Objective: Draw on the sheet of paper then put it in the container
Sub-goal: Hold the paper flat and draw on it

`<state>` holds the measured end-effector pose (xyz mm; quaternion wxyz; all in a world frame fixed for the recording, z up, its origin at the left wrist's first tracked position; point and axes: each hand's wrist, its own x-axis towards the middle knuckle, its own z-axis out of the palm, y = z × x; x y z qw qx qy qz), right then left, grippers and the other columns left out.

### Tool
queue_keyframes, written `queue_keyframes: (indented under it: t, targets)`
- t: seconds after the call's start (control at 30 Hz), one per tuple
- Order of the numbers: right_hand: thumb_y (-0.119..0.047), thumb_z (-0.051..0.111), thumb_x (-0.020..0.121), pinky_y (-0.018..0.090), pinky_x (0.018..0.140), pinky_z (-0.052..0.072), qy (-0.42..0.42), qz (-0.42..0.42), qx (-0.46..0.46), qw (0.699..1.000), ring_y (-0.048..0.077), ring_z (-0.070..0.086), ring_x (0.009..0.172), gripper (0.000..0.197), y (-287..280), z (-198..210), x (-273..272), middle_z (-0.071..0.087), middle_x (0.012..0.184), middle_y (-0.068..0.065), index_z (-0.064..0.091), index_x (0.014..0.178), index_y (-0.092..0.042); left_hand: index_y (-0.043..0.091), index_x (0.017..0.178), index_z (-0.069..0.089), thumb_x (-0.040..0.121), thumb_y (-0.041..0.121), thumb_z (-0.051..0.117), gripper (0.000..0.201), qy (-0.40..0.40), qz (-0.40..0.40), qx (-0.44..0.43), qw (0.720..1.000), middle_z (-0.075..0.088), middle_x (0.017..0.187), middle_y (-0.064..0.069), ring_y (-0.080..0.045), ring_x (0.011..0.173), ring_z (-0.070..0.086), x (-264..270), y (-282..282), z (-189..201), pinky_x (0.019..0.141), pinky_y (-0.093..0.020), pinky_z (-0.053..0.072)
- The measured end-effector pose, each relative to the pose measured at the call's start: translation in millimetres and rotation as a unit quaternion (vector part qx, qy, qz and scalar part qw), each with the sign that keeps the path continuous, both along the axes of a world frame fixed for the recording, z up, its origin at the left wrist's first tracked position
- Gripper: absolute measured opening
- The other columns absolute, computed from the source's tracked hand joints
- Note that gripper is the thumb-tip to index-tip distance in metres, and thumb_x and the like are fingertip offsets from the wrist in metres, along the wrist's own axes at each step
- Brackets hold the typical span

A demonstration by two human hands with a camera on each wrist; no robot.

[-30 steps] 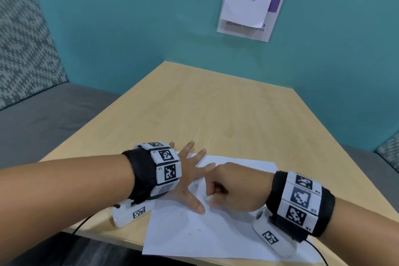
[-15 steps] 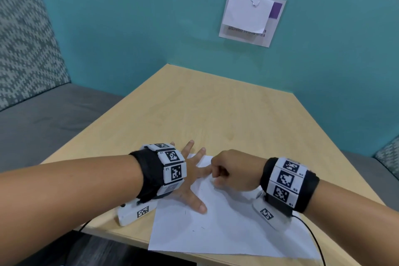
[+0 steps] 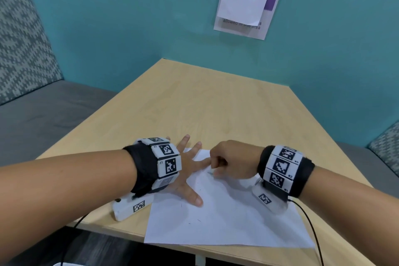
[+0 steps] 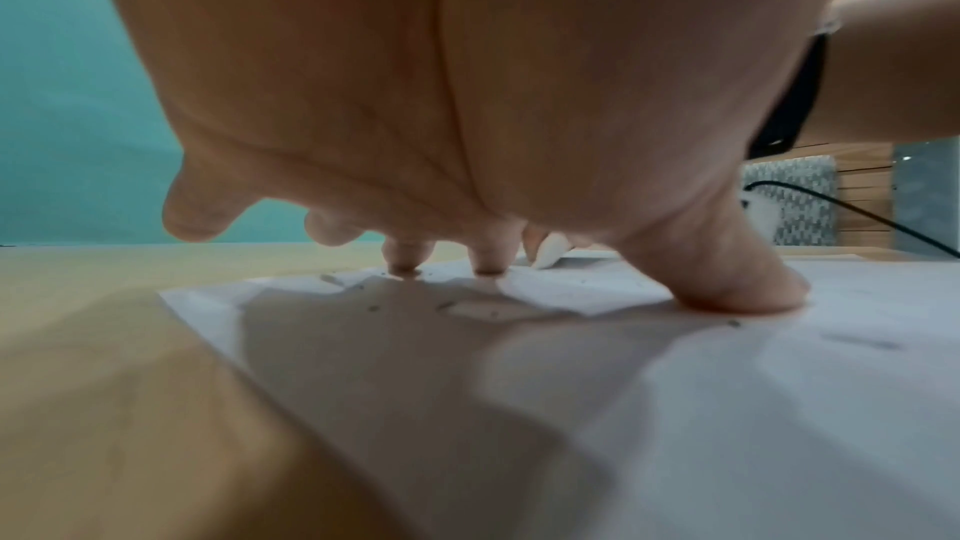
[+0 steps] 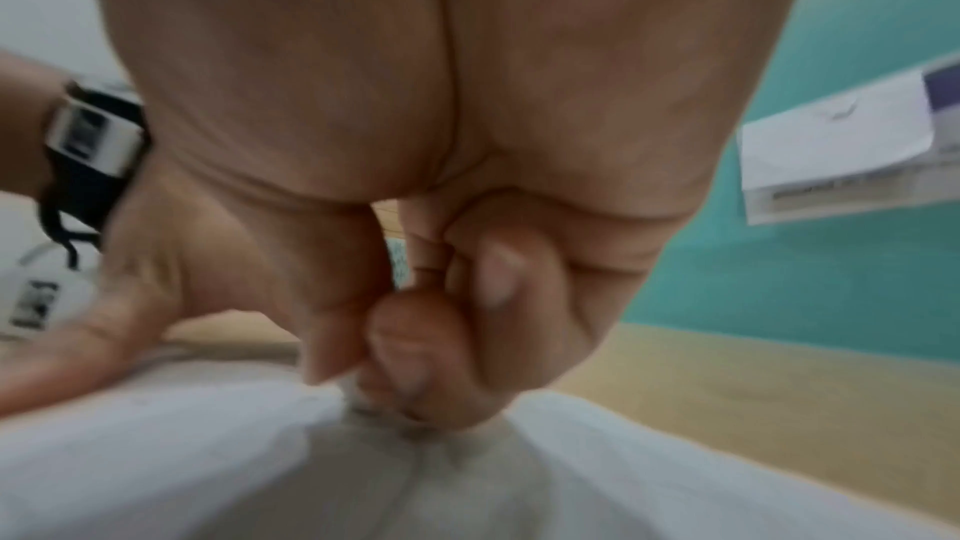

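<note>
Fingers (image 3: 195, 151) of my left hand (image 3: 190, 170) splay flat, pinning the sheet of paper (image 3: 226, 218) at the table's (image 3: 216, 103) near edge, while my right hand (image 3: 233, 160) pinches a small white drawing stub (image 4: 548, 255), best kept to light strokes tight against my fingers.

Office lounge or booth: light wood table (image 3: 216, 101) against teal wall (image 3: 108, 17), posted notice (image 3: 246, 8), grey bench (image 3: 43, 119) with patterned cushions (image 3: 21, 45).

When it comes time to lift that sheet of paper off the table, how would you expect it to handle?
Probably floppy: the sheet of paper lies thin and flat. Likely light and apt to slide, since the left hand presses it down while the right hand works.
</note>
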<state>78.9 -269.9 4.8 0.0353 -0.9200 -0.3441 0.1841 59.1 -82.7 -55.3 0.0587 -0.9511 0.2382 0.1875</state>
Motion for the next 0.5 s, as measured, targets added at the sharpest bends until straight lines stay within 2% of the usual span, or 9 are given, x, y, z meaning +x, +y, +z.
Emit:
queue_keyframes:
  t: [0.13,0.2,0.27,0.33,0.4,0.5]
  targets:
    - [-0.021,0.063,0.086,0.03,0.067,0.046,0.049,0.044,0.007,0.998,0.014,0.052,0.066,0.008,2,-6,-25,0.061,0.076,-0.004,0.061,0.086,-0.013,0.057,0.146,-0.022,0.066,0.092,0.048,0.112,-0.001,-0.007,0.009,1.0,-0.027,0.163,-0.001,-0.039,0.143,-0.034,-1,-2,2,0.108,-0.075,-0.009]
    - [-0.021,0.063,0.086,0.032,0.07,0.048,0.055,0.044,0.008,0.997,0.018,0.054,0.07,0.007,0,-5,-27,0.064,0.078,0.0,0.063,0.085,-0.014,0.056,0.146,-0.023,0.066,0.093,0.048,0.113,0.001,-0.01,0.004,1.0,-0.027,0.163,-0.001,-0.039,0.143,-0.035,1,-2,1,0.108,-0.075,-0.01]
    - [-0.021,0.064,0.087,0.031,0.07,0.047,0.036,0.009,0.013,0.999,0.018,0.055,0.07,0.007,-5,-1,-15,0.066,0.08,0.003,0.062,0.08,-0.021,0.059,0.142,-0.029,0.063,0.095,0.046,0.114,0.004,-0.008,0.002,1.0,-0.028,0.163,0.0,-0.039,0.143,-0.035,2,-2,0,0.107,-0.076,-0.009]
    - [-0.024,0.065,0.086,0.029,0.068,0.046,0.034,-0.006,0.016,0.999,0.014,0.053,0.068,0.007,-9,-2,-15,0.067,0.08,0.004,0.063,0.084,-0.017,0.058,0.142,-0.028,0.062,0.095,0.046,0.115,0.004,-0.005,0.005,1.0,-0.028,0.163,0.0,-0.039,0.143,-0.035,3,-2,-1,0.107,-0.076,-0.009]
    - [-0.026,0.065,0.086,0.027,0.067,0.046,0.055,0.021,0.001,0.998,0.011,0.052,0.067,0.014,-6,-7,-28,0.067,0.081,0.002,0.064,0.09,-0.012,0.054,0.147,-0.023,0.063,0.095,0.045,0.116,0.003,-0.006,0.017,1.0,-0.029,0.163,0.0,-0.039,0.143,-0.036,3,-1,-1,0.107,-0.076,-0.01]
    - [-0.026,0.064,0.087,0.025,0.064,0.043,0.054,0.015,0.003,0.998,0.01,0.049,0.064,0.017,-8,-6,-24,0.066,0.079,0.003,0.064,0.089,-0.009,0.051,0.149,-0.023,0.064,0.094,0.046,0.117,0.013,-0.008,0.019,1.0,-0.03,0.162,0.0,-0.038,0.142,-0.036,3,-3,2,0.107,-0.075,-0.01]
